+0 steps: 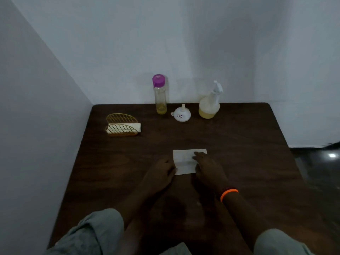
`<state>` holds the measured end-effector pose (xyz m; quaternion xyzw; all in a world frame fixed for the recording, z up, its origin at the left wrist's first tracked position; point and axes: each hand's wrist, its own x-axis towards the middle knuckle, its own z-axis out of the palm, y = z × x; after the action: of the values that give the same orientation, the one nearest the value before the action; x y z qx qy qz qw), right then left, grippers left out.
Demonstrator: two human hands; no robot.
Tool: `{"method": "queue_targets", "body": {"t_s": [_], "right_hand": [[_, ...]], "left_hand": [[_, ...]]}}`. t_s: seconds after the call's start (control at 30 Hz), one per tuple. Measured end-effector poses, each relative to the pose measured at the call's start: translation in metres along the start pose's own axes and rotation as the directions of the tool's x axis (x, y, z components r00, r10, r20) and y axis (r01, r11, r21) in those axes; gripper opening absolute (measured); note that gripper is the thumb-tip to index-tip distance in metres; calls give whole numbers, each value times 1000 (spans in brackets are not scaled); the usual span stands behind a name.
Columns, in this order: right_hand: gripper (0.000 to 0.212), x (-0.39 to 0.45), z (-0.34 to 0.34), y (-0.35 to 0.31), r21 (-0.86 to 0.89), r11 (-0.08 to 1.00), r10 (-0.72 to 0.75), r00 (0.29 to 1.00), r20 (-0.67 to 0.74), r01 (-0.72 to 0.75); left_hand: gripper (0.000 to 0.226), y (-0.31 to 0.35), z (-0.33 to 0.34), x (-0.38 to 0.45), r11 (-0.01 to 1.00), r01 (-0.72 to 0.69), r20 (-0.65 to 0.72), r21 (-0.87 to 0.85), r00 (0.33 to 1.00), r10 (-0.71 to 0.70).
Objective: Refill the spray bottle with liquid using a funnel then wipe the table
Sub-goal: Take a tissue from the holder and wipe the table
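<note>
Near the frame's centre, on a dark wood-grain table [239, 144]: a white folded paper napkin [184, 161], rectangular, lying flat. Right hand [207, 169] laid across its right part, fingers straight and spread, pressing down, gripping nothing. Left hand [161, 172] at the napkin's lower left corner, fingers touching the edge; whether pinching or only resting, cannot tell. Orange band [229, 193] on the right wrist; pale grey-green sleeves [99, 230] at the bottom corners of the frame.

Above centre, along the table's far edge by the white wall [184, 43]: a translucent rounded spray bottle [209, 104] with a white trigger head, upright, holding pale yellow liquid in its lower part. Just left of it, a white plastic funnel [181, 114], upside down with spout pointing up, bearing a small sticker too small to read. Further left, a tall clear cylindrical bottle [160, 95] with a purple cap, a little yellow liquid at its base.

Left of centre: a gold wire napkin holder [122, 125], leaf-shaped sides, white napkins between them.
</note>
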<state>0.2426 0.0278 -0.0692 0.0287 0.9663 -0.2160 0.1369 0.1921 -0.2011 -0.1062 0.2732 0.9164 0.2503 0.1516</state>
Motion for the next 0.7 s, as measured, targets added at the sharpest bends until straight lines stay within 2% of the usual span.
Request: {"method": "queue_targets", "body": {"t_s": [0.07, 0.13, 0.23, 0.43, 0.6, 0.7], "right_hand": [[58, 2, 19, -11, -45, 999, -18, 1000, -1, 18], [69, 3, 40, -20, -69, 997, 29, 999, 31, -27], [84, 1, 69, -36, -101, 993, 62, 998, -3, -62], [90, 12, 102, -99, -137, 990, -28, 1000, -15, 25], [84, 16, 126, -148, -198, 930, -288, 948, 134, 310], [82, 16, 124, -143, -230, 892, -358, 919, 163, 388]], "left_hand": [[32, -5, 0, -11, 998, 63, -112, 0, 992, -62], [31, -11, -2, -26, 992, 122, -211, 29, 971, -114], [29, -27, -6, -52, 973, 203, -286, 107, 944, -166], [43, -64, -23, -96, 929, 333, -283, 164, 918, -279], [60, -80, -34, -118, 907, 373, -228, 193, 916, -329], [63, -78, -32, -121, 904, 385, -228, 185, 912, -342]]}}
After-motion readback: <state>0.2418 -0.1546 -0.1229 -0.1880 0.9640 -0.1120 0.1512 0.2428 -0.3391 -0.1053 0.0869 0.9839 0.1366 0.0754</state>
